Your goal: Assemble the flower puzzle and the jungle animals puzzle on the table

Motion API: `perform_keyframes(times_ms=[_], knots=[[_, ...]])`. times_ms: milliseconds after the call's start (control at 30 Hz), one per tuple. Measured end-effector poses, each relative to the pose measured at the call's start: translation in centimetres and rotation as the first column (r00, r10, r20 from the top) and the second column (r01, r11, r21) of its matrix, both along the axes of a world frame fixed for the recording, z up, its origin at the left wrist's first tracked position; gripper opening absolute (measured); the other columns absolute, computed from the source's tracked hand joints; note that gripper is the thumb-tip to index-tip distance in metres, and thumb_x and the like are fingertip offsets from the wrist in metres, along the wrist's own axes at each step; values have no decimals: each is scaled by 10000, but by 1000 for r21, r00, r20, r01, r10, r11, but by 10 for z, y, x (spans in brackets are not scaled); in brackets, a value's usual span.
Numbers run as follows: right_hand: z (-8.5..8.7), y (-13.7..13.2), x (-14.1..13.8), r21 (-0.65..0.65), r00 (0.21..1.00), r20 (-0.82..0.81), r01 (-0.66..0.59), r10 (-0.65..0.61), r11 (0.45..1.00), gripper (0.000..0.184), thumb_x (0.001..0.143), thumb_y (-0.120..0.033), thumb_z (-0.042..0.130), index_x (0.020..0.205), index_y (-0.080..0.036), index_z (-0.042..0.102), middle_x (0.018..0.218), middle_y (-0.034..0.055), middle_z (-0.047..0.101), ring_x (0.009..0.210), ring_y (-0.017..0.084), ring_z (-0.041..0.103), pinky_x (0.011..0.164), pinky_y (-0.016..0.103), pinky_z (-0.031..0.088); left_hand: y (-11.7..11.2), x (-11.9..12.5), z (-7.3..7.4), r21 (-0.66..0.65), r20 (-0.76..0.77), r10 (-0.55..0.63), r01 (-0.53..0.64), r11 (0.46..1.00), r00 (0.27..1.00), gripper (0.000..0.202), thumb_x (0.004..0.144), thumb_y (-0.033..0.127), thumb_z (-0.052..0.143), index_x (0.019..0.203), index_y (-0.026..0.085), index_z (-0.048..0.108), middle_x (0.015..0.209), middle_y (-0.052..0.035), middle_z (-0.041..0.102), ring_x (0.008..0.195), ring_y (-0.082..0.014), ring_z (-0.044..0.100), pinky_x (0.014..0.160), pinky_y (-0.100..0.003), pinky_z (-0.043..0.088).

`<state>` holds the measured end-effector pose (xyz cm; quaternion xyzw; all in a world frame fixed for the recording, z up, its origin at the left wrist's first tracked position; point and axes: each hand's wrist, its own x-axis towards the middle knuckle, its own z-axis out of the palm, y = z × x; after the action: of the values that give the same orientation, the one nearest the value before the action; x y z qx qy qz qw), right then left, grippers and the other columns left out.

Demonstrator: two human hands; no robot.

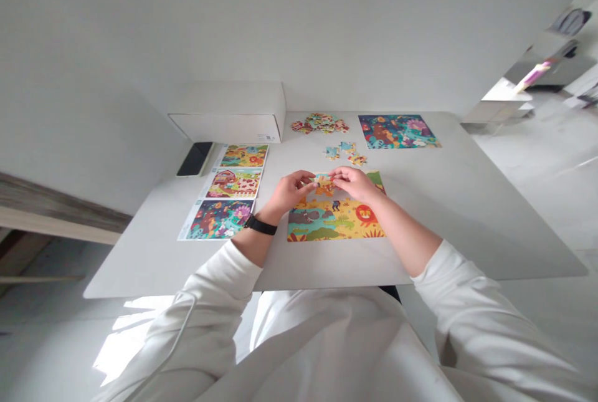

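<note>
A white desk (448, 227) is carrying several puzzles and their parts. A partly assembled jungle-animal jigsaw puzzle (336, 221) is lying directly in front of the person, while a second, jungle-patterned puzzle (397, 131) is lying farther out. A heap of loose pieces (320, 123) is sitting near the desk's far edge, and three printed picture sheets (228, 193) are lying to the left. The left hand (289, 191) and right hand (355, 182) are meeting above the assembled puzzle's far side, both closing around a small orange puzzle piece (323, 186). The piece is lying midway between them, and the fingers are hiding its long axis.
</note>
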<state>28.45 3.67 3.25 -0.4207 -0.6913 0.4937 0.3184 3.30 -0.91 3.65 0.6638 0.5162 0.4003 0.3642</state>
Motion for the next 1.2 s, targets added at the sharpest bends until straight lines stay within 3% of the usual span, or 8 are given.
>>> perform_keyframes(times_ms=[167,300,433,533,667,933,1067,1200], knots=[[-2,-4,-1,51,997,50,-59,56,997,257,1011,-296,661,1247,-221,730,1121,89,813,974,218,780,937,397,648,1,-1,-6,-39,-7,-46,45,998,999,417,862,522,767,1075,164,779,801,-30,702,690,-140,572,606,-248,437],[-2,-6,-1,225,994,105,14,-38,974,351,1009,-283,661,1359,-257,675,1283,105,772,1034,229,773,974,433,641,4,-3,-8,-92,102,-2,12,996,995,457,834,545,787,1068,155,749,810,-27,694,669,-128,559,582,-238,427],[2,-10,0,518,975,195,-10,-106,855,438,949,-281,759,1376,-277,662,1404,127,699,1311,313,672,1131,531,566,6,-5,-7,-153,183,65,-37,988,981,485,813,553,801,1086,158,727,789,-17,676,623,-115,535,561,-235,417],[4,-15,-3,652,968,239,-96,-84,752,457,911,-252,808,1346,-280,672,1420,132,679,1405,345,595,1236,579,467,6,-6,-5,-181,204,78,-40,983,976,492,824,563,794,1088,153,730,745,-9,655,591,-110,515,550,-241,406],[2,-19,-7,665,952,303,-170,-54,727,429,930,-214,769,1340,-299,679,1418,119,673,1385,348,587,1227,582,456,4,-6,-3,-185,185,64,-29,982,981,489,849,578,777,1081,149,749,715,-8,654,587,-112,518,557,-246,413],[0,-24,-10,687,942,328,-184,-75,703,290,946,-212,745,1222,-301,726,1402,109,671,1368,344,586,1206,571,469,5,-10,-4,-187,110,65,-43,981,992,381,913,465,720,1104,142,784,773,-33,731,574,-113,542,565,-244,436],[-1,-25,-10,656,932,359,-208,-57,725,286,956,-179,723,1210,-306,755,1394,104,686,1341,331,608,1192,562,479,5,-14,-1,-53,-86,116,-121,991,990,279,972,361,658,1108,163,802,804,-43,756,701,-161,650,684,-268,502],[-5,-23,-10,623,915,403,-248,-32,742,266,960,-178,734,1182,-312,792,1398,102,698,1329,322,623,1178,567,486,7,-21,0,116,-266,198,-173,978,943,249,972,279,664,1163,194,800,973,-61,792,807,-180,673,797,-293,524]])
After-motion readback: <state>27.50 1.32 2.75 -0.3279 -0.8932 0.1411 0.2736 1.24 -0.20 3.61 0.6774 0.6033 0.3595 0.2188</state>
